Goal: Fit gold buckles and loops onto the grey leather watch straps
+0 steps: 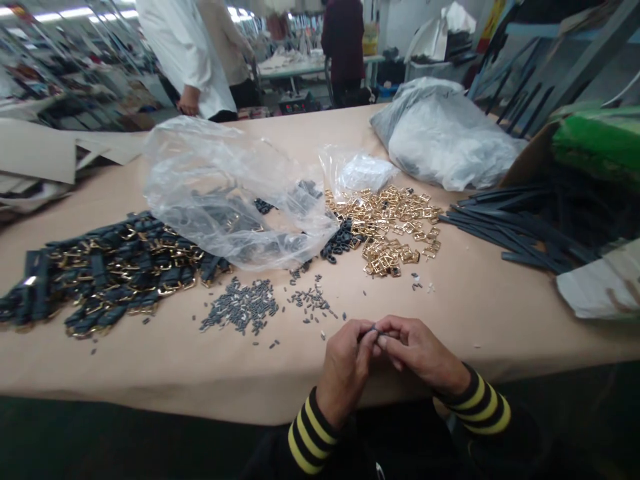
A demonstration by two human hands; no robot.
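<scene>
1. Presently, L hand [345, 360] and R hand [420, 350] are pinching a small dark pc [374, 330] btwn them, at the near edge of tabletop [200, 373].
2. Gold buckles [383, 257] are lying beyond, w/ dark strips [525, 230] on R.

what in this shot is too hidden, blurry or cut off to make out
- Head view: the small dark piece, mostly covered by the left hand and right hand; its full shape is unclear.
- Head view: contents of the grey-white bag, hidden by its plastic.
- Head view: the green bundle, cut off by the right edge.
- Head view: the white-sleeved person, cut off by the top edge.
</scene>
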